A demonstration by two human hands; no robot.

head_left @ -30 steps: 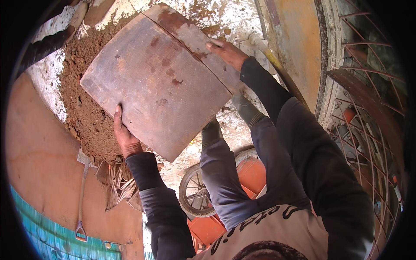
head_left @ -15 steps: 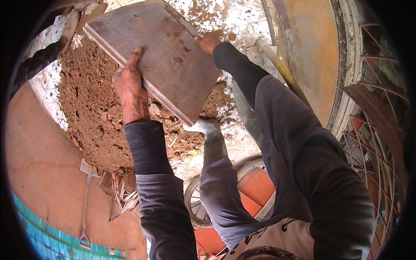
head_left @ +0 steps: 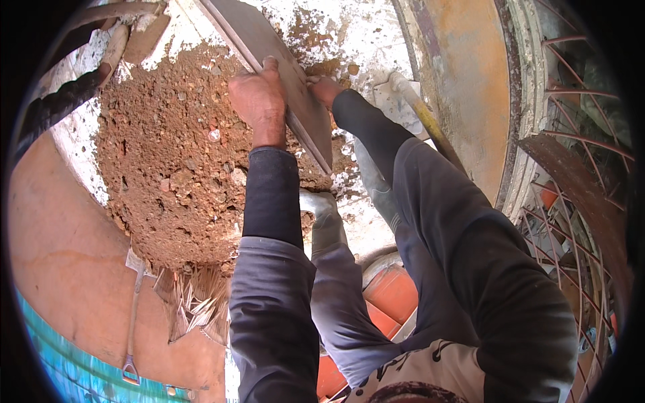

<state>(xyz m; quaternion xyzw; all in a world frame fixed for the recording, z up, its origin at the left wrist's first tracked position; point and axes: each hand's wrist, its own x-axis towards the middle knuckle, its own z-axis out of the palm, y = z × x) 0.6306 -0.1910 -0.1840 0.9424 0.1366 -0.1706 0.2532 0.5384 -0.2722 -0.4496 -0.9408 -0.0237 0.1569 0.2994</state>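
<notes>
Two bare hands hold a flat grey-brown panel [head_left: 312,124], steeply tilted over the right part of a heap of crumbly brown soil [head_left: 175,148], its near corner just beside the toe of the person's left boot [head_left: 322,207]. The left hand [head_left: 259,97] is clamped on the left edge, thumb lying over the rim; the right hand [head_left: 324,91] is closed at the opposite side, its fingertips hidden. Whether the panel touches the ground cannot be told. At this slant, both hands would do best to share the load evenly and turn together, so the panel does not twist out of one grip. The near corner calls for care around the boot, and the right forearm needs room from the grey-and-yellow pole [head_left: 430,117] nearby.
</notes>
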